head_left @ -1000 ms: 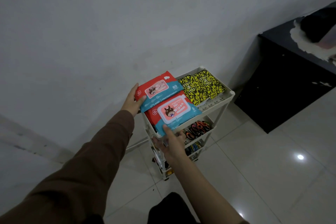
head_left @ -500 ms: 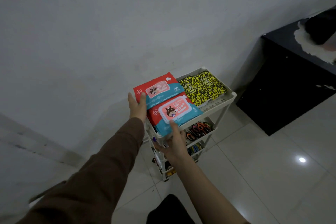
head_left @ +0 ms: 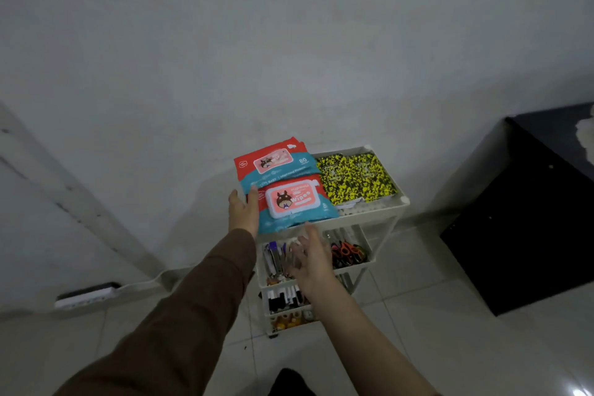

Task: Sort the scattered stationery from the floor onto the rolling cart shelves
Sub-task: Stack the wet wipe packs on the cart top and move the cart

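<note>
A pale wall point(head_left: 289, 42) fills the upper view, over a tiled floor point(head_left: 450, 331). Far right of both hands stands a black cabinet point(head_left: 530, 219). Ahead of the hands is the white rolling cart point(head_left: 369, 212), shelves stacked one under another. On its top shelf, two yellow-and-black speckled notebooks point(head_left: 356, 178) lie right of the left hand. Beside them lie two red-and-teal wipes packs: the far pack point(head_left: 273, 162) beyond the left hand, the near pack point(head_left: 294, 202) just right of it, overlapping the far one and overhanging the shelf's front edge.

The left hand point(head_left: 243, 214), in a brown sleeve point(head_left: 180, 315), has its grip released, straight fingers touching the near pack's left edge. The right hand point(head_left: 313, 259) hovers released, fingers spread, below the near pack and over the second shelf, where pens point(head_left: 273, 259) lie left of it and orange-handled scissors point(head_left: 348, 252) right. Lower shelves hold small items, too blurred to name.
</note>
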The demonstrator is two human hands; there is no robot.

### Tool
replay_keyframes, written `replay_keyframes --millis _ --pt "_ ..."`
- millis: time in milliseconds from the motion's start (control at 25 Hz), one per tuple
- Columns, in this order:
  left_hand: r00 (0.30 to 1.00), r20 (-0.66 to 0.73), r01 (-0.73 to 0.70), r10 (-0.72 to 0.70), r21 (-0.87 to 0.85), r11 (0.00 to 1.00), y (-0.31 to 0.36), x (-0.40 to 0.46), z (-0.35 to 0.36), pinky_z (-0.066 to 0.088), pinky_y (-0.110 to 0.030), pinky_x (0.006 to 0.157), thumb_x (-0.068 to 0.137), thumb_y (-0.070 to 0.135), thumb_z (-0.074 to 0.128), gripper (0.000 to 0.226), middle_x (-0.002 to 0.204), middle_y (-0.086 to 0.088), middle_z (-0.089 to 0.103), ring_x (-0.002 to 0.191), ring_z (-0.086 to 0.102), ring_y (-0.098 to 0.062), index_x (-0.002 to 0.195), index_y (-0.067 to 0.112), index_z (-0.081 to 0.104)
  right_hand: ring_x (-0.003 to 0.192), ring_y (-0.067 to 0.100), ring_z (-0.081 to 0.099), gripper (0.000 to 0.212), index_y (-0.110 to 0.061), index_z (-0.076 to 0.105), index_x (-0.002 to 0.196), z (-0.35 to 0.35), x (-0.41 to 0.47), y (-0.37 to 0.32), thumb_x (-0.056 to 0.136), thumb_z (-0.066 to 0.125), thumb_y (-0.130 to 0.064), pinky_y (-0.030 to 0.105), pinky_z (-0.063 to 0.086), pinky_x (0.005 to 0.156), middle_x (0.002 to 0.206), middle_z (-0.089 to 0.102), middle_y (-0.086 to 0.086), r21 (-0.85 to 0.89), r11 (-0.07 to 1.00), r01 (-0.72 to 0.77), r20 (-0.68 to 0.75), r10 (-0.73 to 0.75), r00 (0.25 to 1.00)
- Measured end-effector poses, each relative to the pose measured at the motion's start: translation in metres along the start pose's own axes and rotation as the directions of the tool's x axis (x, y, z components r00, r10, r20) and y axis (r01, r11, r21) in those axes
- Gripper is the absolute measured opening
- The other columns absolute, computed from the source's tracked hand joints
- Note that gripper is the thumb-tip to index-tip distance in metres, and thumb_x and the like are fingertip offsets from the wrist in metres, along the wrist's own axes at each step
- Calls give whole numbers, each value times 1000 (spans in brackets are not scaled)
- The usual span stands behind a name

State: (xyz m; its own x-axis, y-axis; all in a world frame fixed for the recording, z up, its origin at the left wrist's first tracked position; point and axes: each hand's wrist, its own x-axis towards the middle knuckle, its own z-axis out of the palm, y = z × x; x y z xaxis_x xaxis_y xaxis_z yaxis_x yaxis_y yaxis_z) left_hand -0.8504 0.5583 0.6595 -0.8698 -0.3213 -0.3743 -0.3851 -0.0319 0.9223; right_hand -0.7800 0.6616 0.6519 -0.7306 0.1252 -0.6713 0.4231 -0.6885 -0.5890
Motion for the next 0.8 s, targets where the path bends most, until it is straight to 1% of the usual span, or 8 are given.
replay_keyframes --millis 160,280,360,440,480,600,720,800 --pt "999 -48 17 -14 71 997 -2 -15 11 37 -48 106 96 44 39 61 144 -16 39 126 45 -34 145 13 21 112 25 51 28 -13 45 117 -38 5 -39 93 54 -25 42 45 85 127 51 10 -114 994 -3 19 5 1000" --pt "992 -123 -22 41 154 988 4 -26 16 32 -45 109 98 39 38 59 147 -18 34 132 38 -34 145 10 21 121 27 49 35 -8 47 122 -55 7 -67 93 55 -26 42 45 90 131 51 11 -152 988 15 25 -11 1000" --pt "993 -95 -48 74 250 967 5 -34 17 40 -33 104 99 28 40 49 145 -17 37 126 43 -32 143 10 30 122 30 49 38 -8 43 126 -62 4 -82 93 53 -23 38 49 83 129 51 15 -222 974 37 7 -37 999" --pt "997 -11 -65 74 369 927 4 -41 20 47 -8 79 97 10 43 39 138 -19 44 108 49 -26 136 6 43 113 33 53 39 -9 39 128 -67 5 -99 92 52 -18 36 46 80 123 52 18 -327 940 96 -13 -106 994" --pt "996 22 -84 83 448 890 4 -43 22 45 -6 78 96 5 42 39 138 -19 44 108 49 -26 135 6 44 106 30 53 37 -11 39 126 -70 6 -108 91 52 -17 38 46 82 120 51 16 -386 911 143 -3 -157 988" --pt "992 79 -123 94 648 752 14 -41 27 36 -31 105 98 13 40 44 141 -18 40 123 44 -32 141 12 38 96 21 48 23 -17 43 112 -75 11 -139 90 52 -17 35 43 78 116 49 9 -513 820 254 79 -250 965" --pt "995 83 -94 47 780 618 16 -39 28 37 -38 105 98 22 41 46 136 -16 44 120 47 -30 143 21 34 82 16 47 18 -14 49 109 -80 14 -159 91 51 -16 29 40 73 107 50 8 -616 728 301 121 -290 949" --pt "998 3 -36 60 830 557 14 -40 27 38 -40 104 97 30 42 43 128 -13 50 114 51 -29 139 23 40 72 10 46 24 -8 53 114 -79 19 -165 90 51 -10 24 39 63 109 54 12 -699 597 394 179 -387 904"
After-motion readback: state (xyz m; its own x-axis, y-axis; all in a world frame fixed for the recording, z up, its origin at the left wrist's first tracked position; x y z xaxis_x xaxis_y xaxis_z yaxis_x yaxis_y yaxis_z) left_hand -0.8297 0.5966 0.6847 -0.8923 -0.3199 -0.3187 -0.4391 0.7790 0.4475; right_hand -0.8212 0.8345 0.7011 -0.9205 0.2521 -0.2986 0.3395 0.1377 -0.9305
